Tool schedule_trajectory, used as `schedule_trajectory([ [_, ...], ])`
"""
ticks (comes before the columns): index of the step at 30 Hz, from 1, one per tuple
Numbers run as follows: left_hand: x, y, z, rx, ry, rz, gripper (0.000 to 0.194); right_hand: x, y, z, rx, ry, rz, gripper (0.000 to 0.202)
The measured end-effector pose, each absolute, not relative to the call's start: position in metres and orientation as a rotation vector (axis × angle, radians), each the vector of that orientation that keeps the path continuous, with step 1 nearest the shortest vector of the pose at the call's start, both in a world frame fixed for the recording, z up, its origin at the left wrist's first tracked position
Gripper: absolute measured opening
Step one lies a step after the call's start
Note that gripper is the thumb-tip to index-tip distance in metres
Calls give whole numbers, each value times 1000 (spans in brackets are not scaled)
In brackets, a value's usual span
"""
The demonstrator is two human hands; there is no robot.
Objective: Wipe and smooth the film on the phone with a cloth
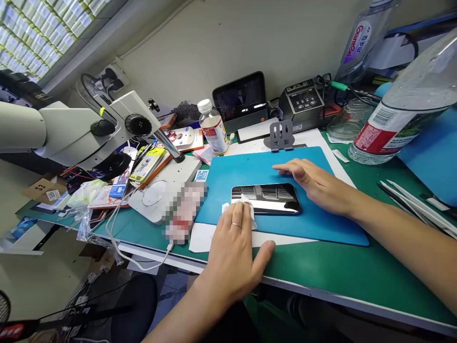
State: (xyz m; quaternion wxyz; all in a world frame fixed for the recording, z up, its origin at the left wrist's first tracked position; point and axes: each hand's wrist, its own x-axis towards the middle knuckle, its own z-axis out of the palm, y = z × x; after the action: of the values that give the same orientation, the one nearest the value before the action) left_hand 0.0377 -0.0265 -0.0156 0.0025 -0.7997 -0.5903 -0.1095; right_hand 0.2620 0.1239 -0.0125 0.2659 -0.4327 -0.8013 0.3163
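Note:
A black smartphone (pixel 274 197) lies on the blue work mat (pixel 232 171) with its glossy screen up, reflecting light bands. My left hand (pixel 235 252), a ring on one finger, presses a crumpled white tissue (pixel 253 214) against the left end of the phone. Its fingers lie close together over the tissue, with the thumb out to the side. My right hand (pixel 314 183) hovers over the mat just beyond the phone's right end. Nothing is in it, and its fingers stretch out to the left.
At left stands a microscope (pixel 78 131) on a white base. A small drink bottle (pixel 213 128), a screen device (pixel 243 97), a grey phone stand (pixel 281 136) and a black control box (pixel 302 105) line the back. Large water bottle (pixel 403 105) and tweezers (pixel 417 205) lie to the right.

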Motion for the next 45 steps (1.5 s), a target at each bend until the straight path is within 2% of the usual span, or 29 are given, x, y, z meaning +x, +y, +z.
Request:
schedule_trajectory([
  [8, 59, 18, -15, -2504, -1848, -341, 79, 262, 124, -12, -1158, -2150, 849, 97],
  [12, 61, -3, -14, -2525, -1839, -370, 80, 263, 123, -10, -1141, -2156, 855, 92],
  [16, 53, -27, -16, -2543, -1825, -355, 77, 262, 123, -10, -1145, -2168, 846, 96],
  [22, 61, 12, -13, -2508, -1843, -277, 81, 260, 123, -8, -1163, -2148, 854, 95],
  [25, 67, 8, -9, -2506, -1832, -272, 82, 261, 122, -8, -1151, -2134, 854, 91],
  [30, 56, -26, -7, -2563, -1819, -276, 76, 261, 123, -10, -1154, -2159, 852, 92],
  [39, 36, -13, -15, -2420, -1866, -295, 68, 264, 124, -13, -1148, -2155, 855, 86],
  [45, 34, -33, -17, -2414, -1881, -306, 67, 261, 123, -10, -1171, -2184, 841, 94],
])
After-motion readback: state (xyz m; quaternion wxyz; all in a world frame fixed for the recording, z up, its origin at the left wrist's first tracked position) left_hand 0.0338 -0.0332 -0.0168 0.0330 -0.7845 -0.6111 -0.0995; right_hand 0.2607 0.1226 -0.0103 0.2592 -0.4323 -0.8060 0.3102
